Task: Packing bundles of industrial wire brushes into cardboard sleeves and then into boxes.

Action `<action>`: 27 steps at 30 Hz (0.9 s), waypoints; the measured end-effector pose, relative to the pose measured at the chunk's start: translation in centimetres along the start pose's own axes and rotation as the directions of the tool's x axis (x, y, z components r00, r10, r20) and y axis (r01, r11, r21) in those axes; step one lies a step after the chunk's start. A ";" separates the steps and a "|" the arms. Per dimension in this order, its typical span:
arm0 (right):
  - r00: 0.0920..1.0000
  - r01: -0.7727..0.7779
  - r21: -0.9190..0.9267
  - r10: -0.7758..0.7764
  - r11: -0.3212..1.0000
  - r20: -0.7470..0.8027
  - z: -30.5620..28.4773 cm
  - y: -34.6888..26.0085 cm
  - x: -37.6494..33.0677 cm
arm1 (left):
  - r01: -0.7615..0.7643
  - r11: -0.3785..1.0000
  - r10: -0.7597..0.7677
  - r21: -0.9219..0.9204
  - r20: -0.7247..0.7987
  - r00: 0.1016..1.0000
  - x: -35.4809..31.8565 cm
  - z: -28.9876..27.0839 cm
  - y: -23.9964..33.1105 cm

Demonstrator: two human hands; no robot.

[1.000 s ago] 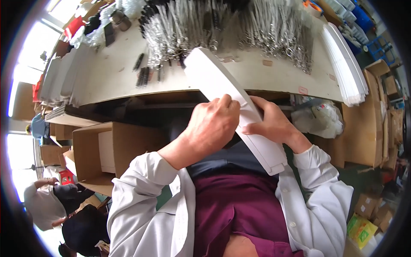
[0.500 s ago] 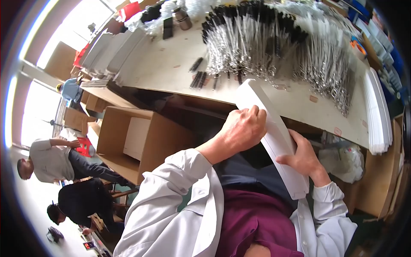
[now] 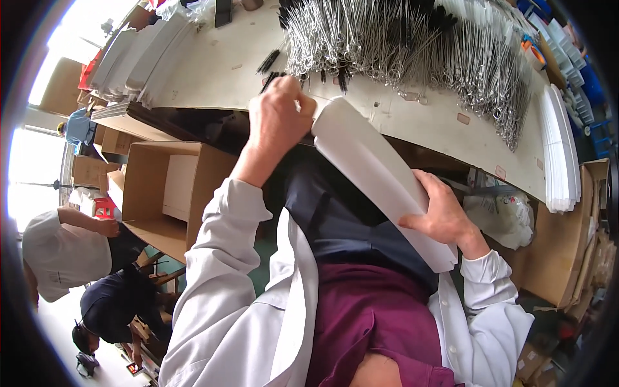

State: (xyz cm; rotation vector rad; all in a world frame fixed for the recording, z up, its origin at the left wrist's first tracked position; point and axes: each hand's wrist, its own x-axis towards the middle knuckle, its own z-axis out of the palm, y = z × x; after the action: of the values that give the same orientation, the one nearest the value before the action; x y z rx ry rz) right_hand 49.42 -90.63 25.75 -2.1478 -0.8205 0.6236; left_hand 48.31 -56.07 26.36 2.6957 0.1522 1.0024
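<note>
My right hand (image 3: 442, 209) grips a long, narrow white cardboard box (image 3: 374, 168) near its lower end, thumb on top and fingers round the far side. The box is held slanting in front of my lap, its upper end by the table edge. Just left of that end is my left hand (image 3: 278, 122), closed in a pinch. A thin line shows between its fingers and the box end; what it holds is too small to make out. Short black-bristled brushes (image 3: 268, 61) lie on the table (image 3: 213, 77) just beyond it.
A big pile of wire-handled brushes (image 3: 380, 45) with looped ends covers the far table. White flat cartons (image 3: 145, 55) are stacked at left, more (image 3: 561, 148) at right. An open cardboard box (image 3: 161, 193) stands left of me. People (image 3: 71, 251) work at far left.
My left hand has moved left and away from the box, towards the short brushes. The box has shifted slightly left and lower, still in my right hand. My view has moved too.
</note>
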 end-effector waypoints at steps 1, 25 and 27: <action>0.999 -0.011 -0.002 0.012 1.000 0.033 -0.1 -0.2 0.1 | -0.005 1.000 0.004 -0.027 -0.043 0.999 0.1 0.0 -1.1; 0.986 -0.157 0.612 0.086 0.776 0.143 -1.6 -1.7 0.3 | 0.844 0.415 -0.539 -0.340 0.655 0.529 3.5 -8.3 -14.7; 0.985 -0.167 0.617 0.102 0.769 0.140 -2.1 -2.8 1.3 | 0.886 0.363 -0.579 -0.290 0.675 0.458 5.3 -8.1 -18.4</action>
State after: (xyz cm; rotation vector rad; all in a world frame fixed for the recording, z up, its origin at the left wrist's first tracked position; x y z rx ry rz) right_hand 50.66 -89.20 28.96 -1.5673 -0.4132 0.9350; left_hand 46.88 -35.77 30.46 1.7549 0.7702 0.0204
